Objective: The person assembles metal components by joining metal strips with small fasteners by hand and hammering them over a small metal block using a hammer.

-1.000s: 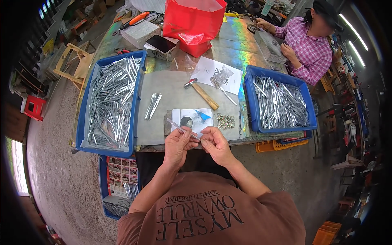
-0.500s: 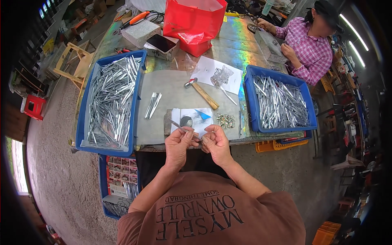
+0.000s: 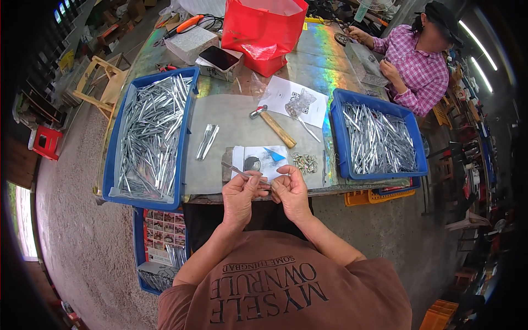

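Near the table's front edge, my left hand [image 3: 241, 195] pinches a slim grey metal strip [image 3: 235, 169] between thumb and fingers; its far end points up and left. My right hand [image 3: 291, 195] is closed at the strip's near end, thumb and forefinger pressed together. Whether a smaller part sits in those right fingers is hidden. Just beyond my hands lies a block with white paper [image 3: 258, 154] on it, bearing a dark round patch and a blue triangle [image 3: 274, 156]. To its right is a pile of small shiny metal parts [image 3: 304, 163]. A hammer [image 3: 278, 130] with a wooden handle rests behind.
Blue bins of slim metal pieces stand left [image 3: 113, 159] and right [image 3: 379, 175]. Several loose metal strips [image 3: 207, 142] lie between the left bin and the block. Farther back are a phone [image 3: 220, 57], a red bag [image 3: 261, 33] and a co-worker [image 3: 415, 66] at the right.
The metal strip's far end now reaches farther up and left past my left fingers. Both hands stay in nearly the same place.
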Action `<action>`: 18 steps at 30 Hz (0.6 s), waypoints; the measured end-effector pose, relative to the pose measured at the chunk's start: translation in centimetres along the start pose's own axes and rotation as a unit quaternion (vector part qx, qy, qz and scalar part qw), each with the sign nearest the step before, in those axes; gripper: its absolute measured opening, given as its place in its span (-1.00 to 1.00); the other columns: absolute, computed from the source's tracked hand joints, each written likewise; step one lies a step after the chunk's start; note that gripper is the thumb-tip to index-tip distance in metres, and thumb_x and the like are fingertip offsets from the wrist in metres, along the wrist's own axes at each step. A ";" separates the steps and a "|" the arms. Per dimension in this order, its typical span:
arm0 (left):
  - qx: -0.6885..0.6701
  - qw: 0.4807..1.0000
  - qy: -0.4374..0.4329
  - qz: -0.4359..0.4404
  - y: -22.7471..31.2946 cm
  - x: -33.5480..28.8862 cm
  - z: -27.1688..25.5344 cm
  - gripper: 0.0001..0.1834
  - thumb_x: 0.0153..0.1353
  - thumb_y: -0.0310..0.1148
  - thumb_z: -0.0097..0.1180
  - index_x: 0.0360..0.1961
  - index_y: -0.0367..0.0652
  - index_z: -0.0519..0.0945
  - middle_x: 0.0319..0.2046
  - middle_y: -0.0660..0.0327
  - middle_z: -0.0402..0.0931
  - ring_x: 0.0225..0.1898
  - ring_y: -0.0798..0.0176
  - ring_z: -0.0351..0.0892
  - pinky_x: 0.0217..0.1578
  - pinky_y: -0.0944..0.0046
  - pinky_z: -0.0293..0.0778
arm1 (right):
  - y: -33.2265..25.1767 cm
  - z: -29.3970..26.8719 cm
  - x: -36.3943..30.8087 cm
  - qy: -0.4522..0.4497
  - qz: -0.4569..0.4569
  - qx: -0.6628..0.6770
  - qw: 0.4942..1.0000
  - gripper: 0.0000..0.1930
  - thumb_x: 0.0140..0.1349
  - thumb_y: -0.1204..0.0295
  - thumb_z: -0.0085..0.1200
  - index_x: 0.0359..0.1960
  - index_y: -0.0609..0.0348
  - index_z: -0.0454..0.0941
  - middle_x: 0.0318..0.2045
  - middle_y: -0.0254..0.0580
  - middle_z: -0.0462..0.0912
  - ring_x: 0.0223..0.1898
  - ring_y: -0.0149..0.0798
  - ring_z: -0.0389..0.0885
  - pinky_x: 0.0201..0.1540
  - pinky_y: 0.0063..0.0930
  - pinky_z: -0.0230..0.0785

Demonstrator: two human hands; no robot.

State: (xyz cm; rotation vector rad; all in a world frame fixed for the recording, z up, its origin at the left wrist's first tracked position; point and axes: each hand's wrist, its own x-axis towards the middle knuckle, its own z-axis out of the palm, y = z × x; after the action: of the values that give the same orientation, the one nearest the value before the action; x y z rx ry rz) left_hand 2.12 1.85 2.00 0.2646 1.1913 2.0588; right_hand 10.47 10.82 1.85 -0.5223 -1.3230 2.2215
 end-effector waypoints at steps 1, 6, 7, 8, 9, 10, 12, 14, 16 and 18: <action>-0.002 1.000 0.004 -0.003 0.0 0.0 0.0 -0.83 0.07 -0.41 -0.03 -0.35 -0.31 0.44 -0.47 0.13 0.47 -0.49 0.35 0.49 -0.51 0.48 0.45 | 0.0 0.1 0.1 0.009 0.006 -0.004 1.000 -0.76 0.07 0.58 -0.10 -0.23 0.14 0.16 -0.64 -0.35 0.33 -0.70 -0.55 0.21 -0.67 -0.70 0.05; -0.023 1.000 0.006 0.009 -0.3 0.2 -0.5 -0.85 0.07 -0.43 -0.04 -0.35 -0.30 0.43 -0.47 0.12 0.47 -0.49 0.33 0.49 -0.52 0.48 0.45 | 0.3 0.0 0.3 0.012 0.016 -0.006 1.000 -0.75 0.06 0.58 -0.08 -0.23 0.16 0.17 -0.64 -0.33 0.35 -0.71 -0.53 0.24 -0.67 -0.70 0.09; -0.031 0.999 0.003 0.011 -0.4 0.3 -0.6 -0.86 0.07 -0.44 -0.04 -0.36 -0.30 0.42 -0.48 0.12 0.47 -0.49 0.33 0.49 -0.53 0.48 0.44 | 0.3 0.0 0.3 0.007 0.019 -0.007 1.000 -0.76 0.07 0.57 -0.08 -0.24 0.17 0.17 -0.65 -0.33 0.35 -0.72 -0.53 0.24 -0.67 -0.70 0.09; -0.038 0.999 -0.001 0.013 -0.3 0.4 -0.7 -0.87 0.07 -0.45 -0.05 -0.36 -0.29 0.42 -0.48 0.13 0.47 -0.50 0.32 0.49 -0.53 0.47 0.44 | 0.3 0.1 0.4 0.001 0.022 -0.008 1.000 -0.77 0.07 0.57 -0.08 -0.24 0.17 0.18 -0.66 -0.32 0.35 -0.72 -0.53 0.23 -0.67 -0.69 0.10; -0.038 0.999 -0.001 0.014 -0.3 0.4 -0.8 -0.87 0.07 -0.45 -0.05 -0.36 -0.29 0.42 -0.48 0.13 0.47 -0.50 0.32 0.49 -0.53 0.47 0.44 | 0.4 0.0 0.4 0.001 0.022 -0.008 1.000 -0.77 0.07 0.57 -0.08 -0.24 0.17 0.18 -0.66 -0.32 0.35 -0.72 -0.53 0.23 -0.67 -0.69 0.10; -0.050 0.999 -0.002 0.008 -0.3 0.4 -0.8 -0.87 0.07 -0.46 -0.05 -0.37 -0.29 0.42 -0.48 0.13 0.47 -0.50 0.32 0.49 -0.54 0.47 0.44 | 0.6 -0.1 0.4 -0.012 0.024 0.000 1.000 -0.78 0.08 0.56 -0.09 -0.24 0.19 0.18 -0.65 -0.32 0.35 -0.72 -0.53 0.23 -0.68 -0.70 0.08; -0.062 0.998 -0.004 0.003 -0.3 0.5 -1.0 -0.88 0.07 -0.46 -0.05 -0.37 -0.29 0.42 -0.49 0.13 0.47 -0.50 0.31 0.49 -0.54 0.46 0.44 | 0.8 -0.2 0.3 -0.024 0.025 0.009 0.999 -0.78 0.08 0.56 -0.09 -0.25 0.20 0.18 -0.65 -0.32 0.35 -0.72 -0.54 0.23 -0.70 -0.71 0.06; -0.072 0.997 0.000 0.001 -0.3 0.6 -1.1 -0.89 0.07 -0.46 -0.05 -0.38 -0.29 0.42 -0.50 0.14 0.46 -0.51 0.30 0.49 -0.55 0.46 0.43 | 0.9 -0.2 0.2 -0.029 0.036 0.019 0.999 -0.81 0.12 0.50 -0.12 -0.25 0.21 0.19 -0.65 -0.31 0.35 -0.73 -0.54 0.22 -0.69 -0.71 0.06; -0.061 0.998 0.012 0.009 -0.4 0.9 -1.4 -0.89 0.07 -0.46 -0.05 -0.39 -0.29 0.42 -0.51 0.15 0.46 -0.51 0.31 0.49 -0.56 0.46 0.42 | 1.0 -0.3 0.2 -0.034 0.032 0.020 0.999 -0.82 0.13 0.48 -0.13 -0.25 0.22 0.19 -0.64 -0.30 0.35 -0.73 -0.54 0.22 -0.68 -0.71 0.06; -0.050 0.998 0.024 0.018 -0.2 1.4 -1.7 -0.90 0.07 -0.47 -0.05 -0.40 -0.29 0.42 -0.51 0.15 0.46 -0.52 0.31 0.49 -0.56 0.47 0.42 | 1.0 -0.5 0.2 -0.040 0.029 0.020 0.999 -0.82 0.14 0.46 -0.14 -0.26 0.22 0.20 -0.64 -0.30 0.35 -0.73 -0.54 0.22 -0.68 -0.71 0.07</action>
State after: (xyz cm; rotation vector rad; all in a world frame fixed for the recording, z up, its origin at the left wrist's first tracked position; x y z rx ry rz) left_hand 0.39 1.72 0.66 0.1918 1.1153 2.1590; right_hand 10.37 10.86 0.69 -0.4661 -1.3151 2.3344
